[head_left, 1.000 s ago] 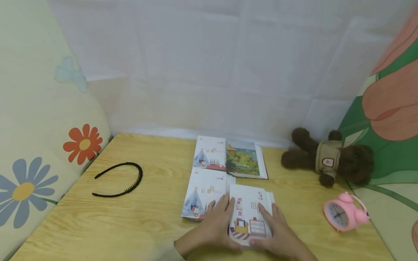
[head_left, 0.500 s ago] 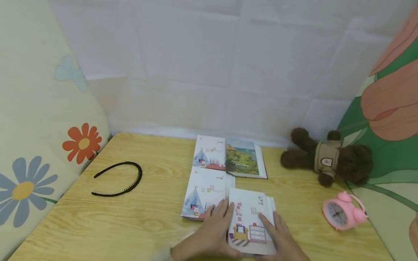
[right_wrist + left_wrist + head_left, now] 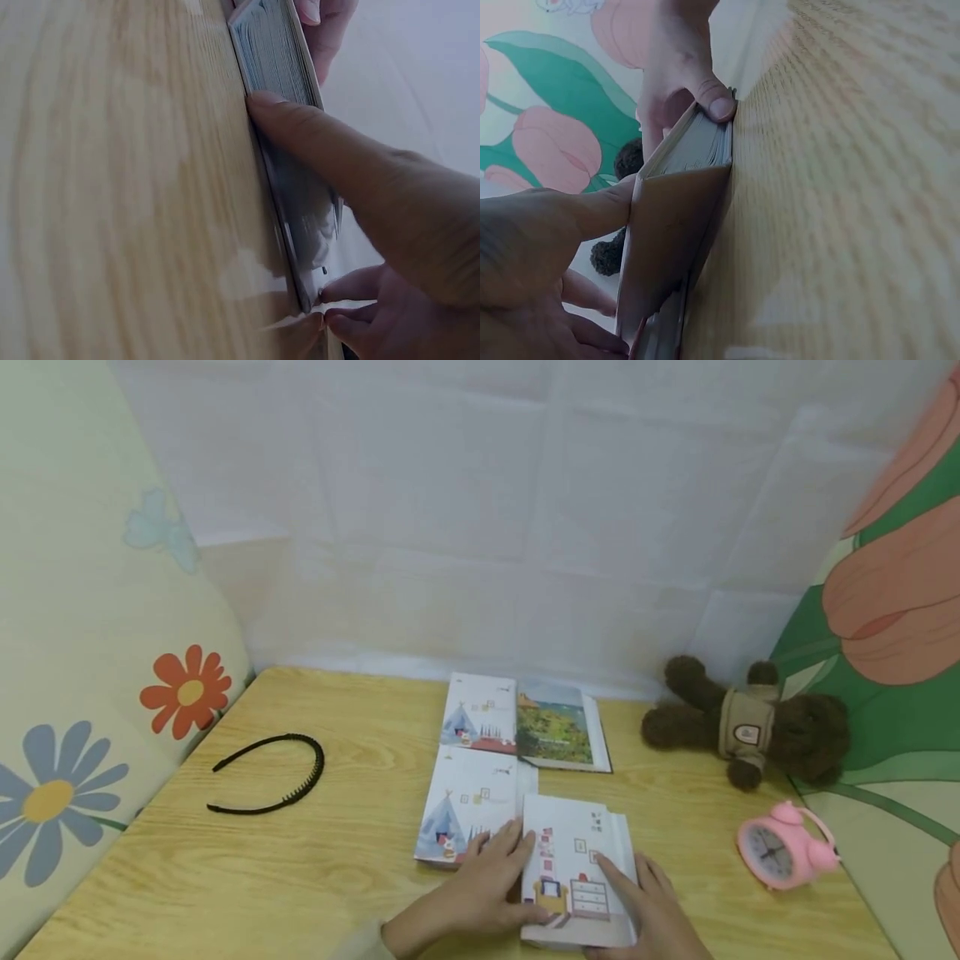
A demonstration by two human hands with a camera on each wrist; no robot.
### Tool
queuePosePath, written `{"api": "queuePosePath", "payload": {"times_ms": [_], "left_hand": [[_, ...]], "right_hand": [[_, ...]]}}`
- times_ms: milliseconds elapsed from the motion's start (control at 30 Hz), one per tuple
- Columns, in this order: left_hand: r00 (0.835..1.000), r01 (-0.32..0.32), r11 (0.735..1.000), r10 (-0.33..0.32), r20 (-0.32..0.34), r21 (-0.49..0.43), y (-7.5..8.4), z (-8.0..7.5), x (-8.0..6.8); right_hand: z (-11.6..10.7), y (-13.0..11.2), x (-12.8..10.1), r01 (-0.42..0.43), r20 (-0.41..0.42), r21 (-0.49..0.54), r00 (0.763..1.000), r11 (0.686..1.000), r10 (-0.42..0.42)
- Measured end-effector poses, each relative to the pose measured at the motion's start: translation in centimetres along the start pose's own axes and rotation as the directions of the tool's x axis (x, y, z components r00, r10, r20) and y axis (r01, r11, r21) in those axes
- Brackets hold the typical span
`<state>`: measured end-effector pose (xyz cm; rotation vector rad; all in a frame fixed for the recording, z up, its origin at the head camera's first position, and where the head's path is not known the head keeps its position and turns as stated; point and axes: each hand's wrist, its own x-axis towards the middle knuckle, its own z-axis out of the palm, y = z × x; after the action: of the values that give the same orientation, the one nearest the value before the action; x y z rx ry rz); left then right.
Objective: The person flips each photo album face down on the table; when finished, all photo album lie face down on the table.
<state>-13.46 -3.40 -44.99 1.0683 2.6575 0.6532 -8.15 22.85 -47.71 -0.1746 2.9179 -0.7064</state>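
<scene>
A white book [image 3: 566, 827], its cover printed with a yellow armchair and a chest of drawers, lies on the table between both hands. My left hand [image 3: 480, 889] is at its left side, thumb over the lower cover and fingers along the spine edge. The right hand [image 3: 648, 914] holds the opposite side, with a finger on the cover. In the right wrist view, the right thumb [image 3: 322, 139] presses the page edges [image 3: 274, 56]. The spine [image 3: 679, 225] faces the left wrist camera. Beside it lies a white book with a blue tent [image 3: 465, 802].
Behind are another tent-cover book [image 3: 480, 710] and a book with a green landscape [image 3: 555, 727]. A black headband [image 3: 318, 768] lies left on the wooden table [image 3: 360, 877]. On the right are a brown teddy bear [image 3: 813, 735] and a pink alarm clock [image 3: 795, 847].
The armchair book has slid slightly toward the person, both hands moving with it. My left thumb has shifted up from the near edge onto the cover.
</scene>
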Motion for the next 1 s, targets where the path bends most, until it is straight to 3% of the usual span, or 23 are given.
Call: {"api": "queuePosePath", "payload": {"times_ms": [133, 300, 367, 533, 700, 867, 1000], "left_hand": [[1.0, -0.012, 1.0, 0.013, -0.011, 0.006, -0.2, -0.1, -0.1], [0.995, -0.084, 0.991, 0.078, 0.061, 0.103, -0.6, 0.5, -0.5], [0.995, -0.092, 0.99, 0.086, 0.058, 0.106, -0.6, 0.7, -0.5], [0.994, -0.107, 0.994, 0.106, -0.026, -0.019, -0.1, 0.9, -0.2], [0.988, -0.148, 0.984, 0.145, -0.044, -0.095, 0.3, 0.8, -0.2], [0.971, -0.238, 0.933, 0.232, -0.054, -0.271, 0.4, 0.9, 0.1], [0.968, -0.246, 0.88, 0.243, -0.06, -0.405, 0.5, 1.1, 0.2]], "right_hand": [[0.0, 0.3, 0.1, 0.04, -0.037, 0.017, 0.999, 0.999, -0.04], [-0.1, 0.4, -0.1, 0.037, -0.041, 0.038, 0.999, 0.999, -0.036], [-0.1, 0.4, -0.2, 0.041, -0.049, 0.036, 0.998, 0.999, -0.039], [-0.1, 0.6, -0.2, 0.055, -0.073, 0.034, 0.996, 0.998, -0.052], [-0.4, 0.9, -0.1, 0.039, -0.033, 0.106, 0.999, 0.994, -0.036], [-0.9, 0.9, -0.2, 0.004, 0.028, 0.162, 1.0, 0.987, -0.008], [-0.8, 0.8, -0.2, -0.051, 0.054, 0.188, 0.998, 0.981, 0.041]]}}
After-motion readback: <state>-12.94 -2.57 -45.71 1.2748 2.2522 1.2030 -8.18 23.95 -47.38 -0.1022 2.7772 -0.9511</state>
